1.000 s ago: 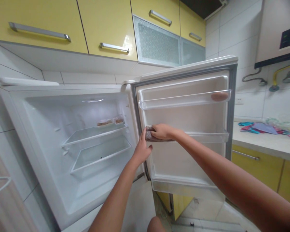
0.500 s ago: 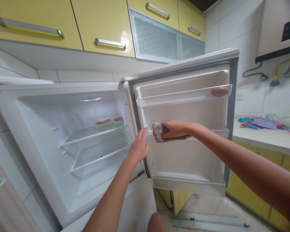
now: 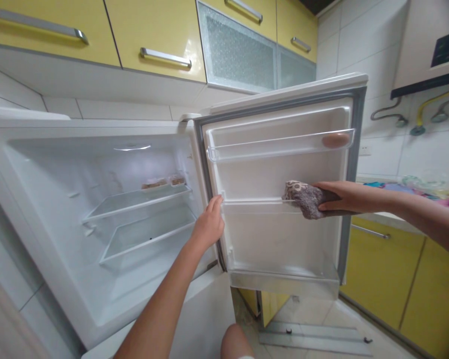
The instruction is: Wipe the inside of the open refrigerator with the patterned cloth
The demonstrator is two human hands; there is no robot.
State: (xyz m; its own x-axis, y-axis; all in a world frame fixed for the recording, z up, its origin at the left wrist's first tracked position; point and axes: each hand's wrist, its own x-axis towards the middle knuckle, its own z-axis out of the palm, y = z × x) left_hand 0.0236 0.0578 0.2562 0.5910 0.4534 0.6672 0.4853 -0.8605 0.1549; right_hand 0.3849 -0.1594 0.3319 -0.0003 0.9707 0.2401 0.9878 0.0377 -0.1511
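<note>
A grey-brown patterned cloth (image 3: pixel 309 199) is bunched in my right hand (image 3: pixel 340 197), which is closed around it. The cloth is against the front of the clear middle door shelf (image 3: pixel 257 207), toward its right end. My left hand (image 3: pixel 210 222) is at that shelf's left end, fingers together and curled against it by the hinge side; its thumb is hidden. Both hands are in front of the open refrigerator door (image 3: pixel 269 244). Higher on the door, a clear upper shelf (image 3: pixel 269 148) holds a brown egg-like item (image 3: pixel 335 140) at its right.
To the left stands the open fridge compartment (image 3: pixel 52 209) with glass shelves (image 3: pixel 134 202) and small food packs (image 3: pixel 155 183). Yellow cabinets (image 3: pixel 153 30) hang above. At right is a counter with colourful cloths or bags (image 3: pixel 392 187). Flat panels (image 3: pixel 314 339) lie on the floor.
My right hand has carried the cloth rightward along the middle door shelf. My left hand stays by the shelf's left end, its fingers now closer together. The view has shifted slightly.
</note>
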